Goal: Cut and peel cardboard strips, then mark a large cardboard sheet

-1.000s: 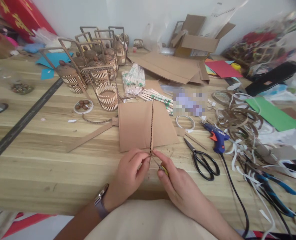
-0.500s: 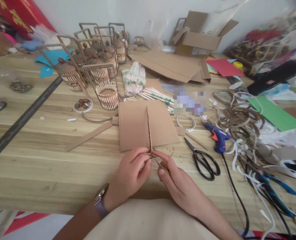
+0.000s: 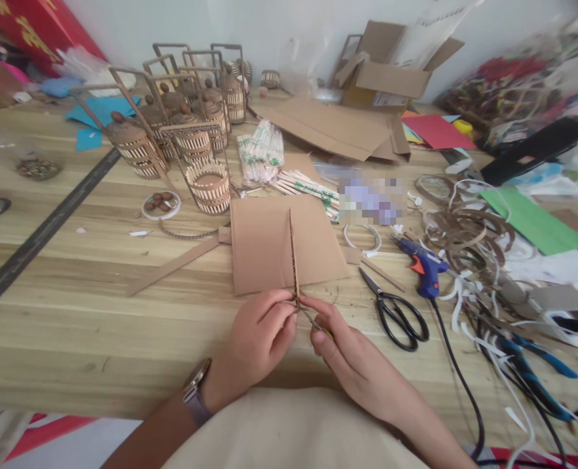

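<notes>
cardboard strip (image 3: 293, 260) held at its near end

the left hand (image 3: 262, 332), with a watch (image 3: 198, 383) at its wrist, has its fingers curled and pinches the near end of the strip between thumb and fingertips. the right hand (image 3: 340, 345) is closed around a slender tool (image 3: 312, 320) with a yellowish handle, mostly hidden by the fingers; its forefinger reaches the same end of the strip. the tool's tip lies at or just beside the strip; contact cannot be told. the strip points away from the person, narrow ridged edge upward, above a cardboard sheet (image 3: 262, 244) on the table (image 3: 73, 358). whether its far end touches the sheet is unclear.

right of the right hand lie black-handled scissors (image 3: 401, 319), blades together, and beyond them a blue glue gun (image 3: 426, 266). past the sheet's far left corner stands a slatted basket (image 3: 209, 195), near a white dish (image 3: 177, 210) of brown balls (image 3: 160, 202).
</notes>
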A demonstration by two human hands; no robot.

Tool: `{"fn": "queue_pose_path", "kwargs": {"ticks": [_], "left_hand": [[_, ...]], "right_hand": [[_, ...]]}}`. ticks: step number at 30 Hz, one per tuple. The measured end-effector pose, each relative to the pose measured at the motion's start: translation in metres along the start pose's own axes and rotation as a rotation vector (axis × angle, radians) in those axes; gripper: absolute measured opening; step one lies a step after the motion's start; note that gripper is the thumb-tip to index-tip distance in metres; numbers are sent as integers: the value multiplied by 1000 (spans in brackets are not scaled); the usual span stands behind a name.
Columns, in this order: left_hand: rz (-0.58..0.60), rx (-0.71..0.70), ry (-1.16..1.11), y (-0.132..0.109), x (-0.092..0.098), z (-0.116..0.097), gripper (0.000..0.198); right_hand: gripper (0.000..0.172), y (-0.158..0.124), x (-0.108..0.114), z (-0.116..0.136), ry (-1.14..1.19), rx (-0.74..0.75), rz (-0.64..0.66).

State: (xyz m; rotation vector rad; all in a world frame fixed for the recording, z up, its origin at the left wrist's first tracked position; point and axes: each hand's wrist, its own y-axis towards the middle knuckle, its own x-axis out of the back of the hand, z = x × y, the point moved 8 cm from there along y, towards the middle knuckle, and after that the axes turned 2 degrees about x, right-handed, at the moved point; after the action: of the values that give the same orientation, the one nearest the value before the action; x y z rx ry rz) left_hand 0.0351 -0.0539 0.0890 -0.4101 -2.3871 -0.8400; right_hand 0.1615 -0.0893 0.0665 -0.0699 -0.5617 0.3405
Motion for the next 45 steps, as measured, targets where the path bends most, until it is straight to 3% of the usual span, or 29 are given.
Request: {"fn": "queue_pose_path", "kwargs": {"ticks": [13,23,29,35,38,41,45], "left_hand": [[55,-23,55,-2,-2,-3,16],[56,21,-33,-1,-4,0,14],[37,186,-231,3,-2,10,15],[49,261,-235,2,-3,17,13],[65,355,-276,1,-5,24,21],[31,512,-505,-1,-5,33,29],[-115,735,-964,-4,-5,43,32]], "right_hand": [[46,-1,-3,-7,-22,-39,35],[43,2,-6,-5,-9,24,-50],[42,6,-3,-2,15,43,-82],[42,11,-1,9,-42,96,-70],[43,12,-1,15,-101,119,-46],[45,11,2,19,-173,134,-36],[45,8,12,26,-285,183,-96]]}}
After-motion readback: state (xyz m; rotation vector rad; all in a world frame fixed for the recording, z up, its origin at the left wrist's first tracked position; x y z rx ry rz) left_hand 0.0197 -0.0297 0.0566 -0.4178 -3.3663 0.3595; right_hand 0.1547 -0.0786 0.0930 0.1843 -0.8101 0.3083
